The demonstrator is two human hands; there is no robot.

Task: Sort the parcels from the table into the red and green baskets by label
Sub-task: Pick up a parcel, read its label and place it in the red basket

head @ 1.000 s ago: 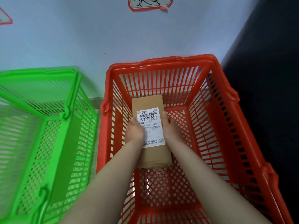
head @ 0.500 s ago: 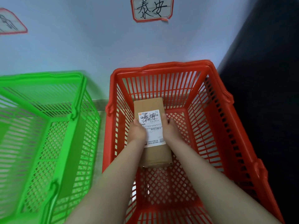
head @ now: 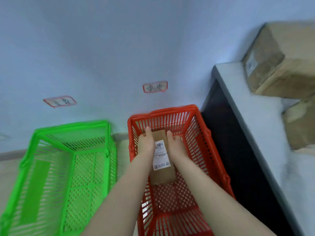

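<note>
- The left hand (head: 145,144) and right hand (head: 175,146) were seen lowered inside the red basket (head: 162,111), one on each side of a cardboard parcel (head: 162,176).
- Fingers of both hands were stretched forward and kept together, laid along the parcel's long sides; no curl around it could be made out, and motion blur left unclear how firmly it was pressed.
- The parcel was placed lengthwise in the far half of the red basket, label side up; whether it rested on the mesh floor could not be told.
- A white shipping label (head: 161,157) was fixed to its top face, with dark handwriting near the far end and small printed codes at the near end, too blurred to be read.
- A green basket (head: 71,125) was set just beside the red one, on its left.
- Two red-bordered signs (head: 155,86) (head: 59,101) were stuck on the pale wall (head: 102,48), one above each basket, their writing blurred.
- A white-topped table (head: 255,125) was placed to the right of the red basket, and two more cardboard boxes (head: 281,60) (head: 300,126) were seen on it.
</note>
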